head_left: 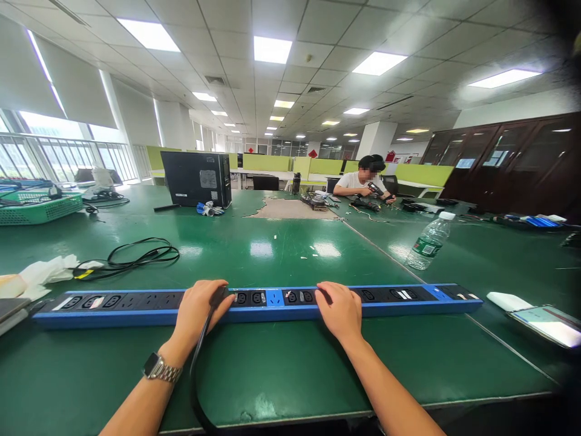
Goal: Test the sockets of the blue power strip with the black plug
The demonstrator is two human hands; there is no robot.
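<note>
A long blue and black power strip point(275, 298) lies across the green table in front of me, its sockets facing up. My left hand point(200, 306), with a metal-banded watch at the wrist, is closed on the plug end of a black power cord point(195, 369) at the strip, left of its middle. The cord hangs down toward the table's front edge. Whether the plug sits in a socket is hidden by my fingers. My right hand point(341, 309) is closed over the strip right of the middle, its fingers curled over the far edge and its thumb on the near side.
A coiled black cable point(145, 257) lies behind the strip at left, near crumpled white tissue point(49, 269). Farther back stand a computer case point(195, 178) and a green basket point(40, 209). A water bottle point(429, 242) and phone point(547, 321) are at right. Another person point(361, 181) sits across the table.
</note>
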